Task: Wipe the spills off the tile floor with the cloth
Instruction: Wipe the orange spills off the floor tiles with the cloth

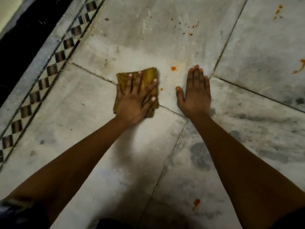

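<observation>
A folded mustard-yellow cloth (pixel 149 75) lies on the pale marble tile floor (pixel 82 100). My left hand (pixel 135 100) presses flat on it with fingers spread. My right hand (pixel 195 91) rests palm down on the bare floor to the right, fingers together, holding nothing. An orange-red spill spot (pixel 173 68) sits between the cloth and my right hand, with a smaller speck (pixel 161 89) just right of the cloth. More orange splatter (pixel 189 28) lies further ahead.
Orange streaks mark the far right tile (pixel 299 67) and the top right (pixel 278 11). Another orange spot (pixel 196 202) lies near my right forearm. A checkered border strip (pixel 49 73) and a dark wall base (pixel 21 42) run along the left.
</observation>
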`<state>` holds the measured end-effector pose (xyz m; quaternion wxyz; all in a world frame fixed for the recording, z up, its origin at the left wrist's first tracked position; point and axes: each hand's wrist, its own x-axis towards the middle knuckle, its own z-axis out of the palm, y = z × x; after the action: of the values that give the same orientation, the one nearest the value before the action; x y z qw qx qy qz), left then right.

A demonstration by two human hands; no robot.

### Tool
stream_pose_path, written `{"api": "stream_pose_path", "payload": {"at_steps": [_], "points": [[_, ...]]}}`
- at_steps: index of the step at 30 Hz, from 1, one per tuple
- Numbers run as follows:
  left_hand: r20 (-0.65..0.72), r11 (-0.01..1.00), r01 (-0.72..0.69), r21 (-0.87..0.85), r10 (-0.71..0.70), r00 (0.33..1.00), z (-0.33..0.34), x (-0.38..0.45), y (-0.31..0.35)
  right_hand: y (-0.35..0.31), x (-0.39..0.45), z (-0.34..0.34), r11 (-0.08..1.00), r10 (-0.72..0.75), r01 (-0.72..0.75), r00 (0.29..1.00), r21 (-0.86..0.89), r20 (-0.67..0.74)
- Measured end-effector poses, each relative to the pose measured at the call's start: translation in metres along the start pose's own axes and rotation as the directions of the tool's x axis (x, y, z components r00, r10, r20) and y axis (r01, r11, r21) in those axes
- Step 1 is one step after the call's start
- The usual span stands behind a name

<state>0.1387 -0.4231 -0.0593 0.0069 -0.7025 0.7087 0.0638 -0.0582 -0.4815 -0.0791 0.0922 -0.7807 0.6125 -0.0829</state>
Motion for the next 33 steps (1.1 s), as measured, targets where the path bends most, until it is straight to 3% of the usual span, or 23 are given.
{"api": "stream_pose_path", "payload": {"at_steps": [3,7,9,12,15,17,20,23,26,28,29,33], "points": [[-0.025,1.0,-0.007,0.017,0.008,1.0,0.003,0.001,-0.038,0.001,0.0,0.001,1.0,0.002,-0.001,1.0,-0.004,0.012],[0.011,0.948,0.311,-0.068,-0.311,0.95,-0.008,0.046,-0.045,0.001,-0.001,0.0,1.0,0.012,-0.012,1.0,-0.006,0.026],[0.035,0.932,0.356,-0.06,-0.355,0.934,-0.011,0.055,-0.017,0.0,-0.001,-0.002,1.0,0.015,-0.015,1.0,0.002,0.021],[0.037,0.99,0.142,-0.008,-0.142,0.989,-0.003,0.031,0.028,-0.002,-0.002,-0.001,1.0,0.025,-0.025,1.0,0.004,-0.013],[0.037,0.999,-0.034,0.005,0.034,0.999,0.001,0.003,0.035,-0.002,-0.001,-0.002,0.999,0.043,-0.043,0.999,-0.013,-0.022],[0.037,1.0,0.019,0.009,-0.019,0.999,-0.001,0.015,0.022,-0.001,0.0,-0.002,0.998,0.048,-0.048,0.999,-0.027,-0.01],[0.055,0.965,0.257,-0.057,-0.254,0.966,-0.008,0.067,0.015,-0.002,-0.001,-0.001,0.998,0.046,-0.046,0.999,-0.04,-0.003],[0.055,0.963,0.263,-0.052,-0.26,0.964,-0.013,0.094,0.035,-0.001,-0.001,-0.001,0.997,0.058,-0.059,0.998,-0.042,-0.021],[0.006,0.999,-0.036,0.008,0.036,0.999,-0.007,0.059,0.035,-0.001,0.0,0.0,0.996,0.079,-0.08,0.997,-0.034,-0.023],[-0.02,0.962,-0.265,0.072,0.267,0.964,0.0,0.03,0.016,-0.001,0.0,0.001,0.996,0.08,-0.08,0.996,-0.025,-0.032],[-0.027,0.951,-0.301,0.065,0.303,0.952,0.0,0.025,0.004,-0.001,0.0,0.001,0.997,0.08,-0.08,0.996,-0.023,-0.033],[-0.02,0.996,-0.08,-0.028,0.08,0.997,-0.006,0.069,-0.01,-0.001,-0.001,0.002,0.997,0.075,-0.076,0.997,-0.019,-0.033]]}}
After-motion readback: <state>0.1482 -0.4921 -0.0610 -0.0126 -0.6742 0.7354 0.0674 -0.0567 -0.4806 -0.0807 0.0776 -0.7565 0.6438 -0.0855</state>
